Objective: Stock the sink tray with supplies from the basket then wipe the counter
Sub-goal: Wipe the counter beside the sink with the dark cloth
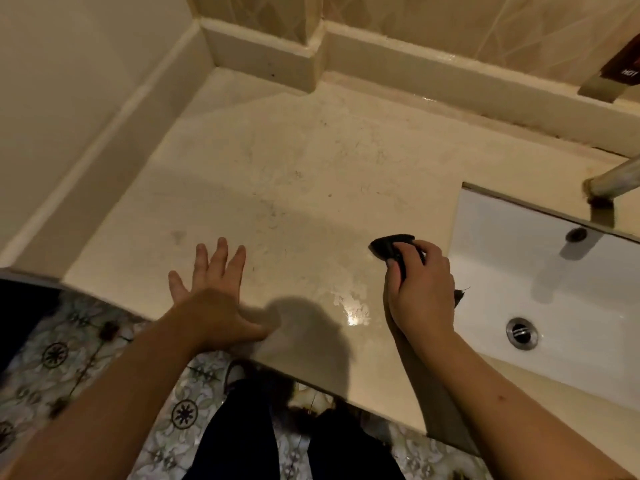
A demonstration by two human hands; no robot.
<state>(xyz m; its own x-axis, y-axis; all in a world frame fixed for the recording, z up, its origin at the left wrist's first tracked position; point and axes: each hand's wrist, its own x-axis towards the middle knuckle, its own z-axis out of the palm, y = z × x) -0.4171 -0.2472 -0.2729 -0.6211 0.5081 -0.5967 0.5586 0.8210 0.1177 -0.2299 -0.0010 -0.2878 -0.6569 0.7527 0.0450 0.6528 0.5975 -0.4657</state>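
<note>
The cream stone counter fills the middle of the view, with a wet shiny patch near its front edge. My right hand is shut on a dark cloth, which it presses on the counter just left of the sink. My left hand lies flat on the counter near the front edge, fingers spread, holding nothing. No basket or tray is in view.
A white sink with a metal drain sits at the right, under a metal tap spout. A raised ledge and tiled wall run along the back and left. Patterned floor tiles and my dark trousers show below the counter edge.
</note>
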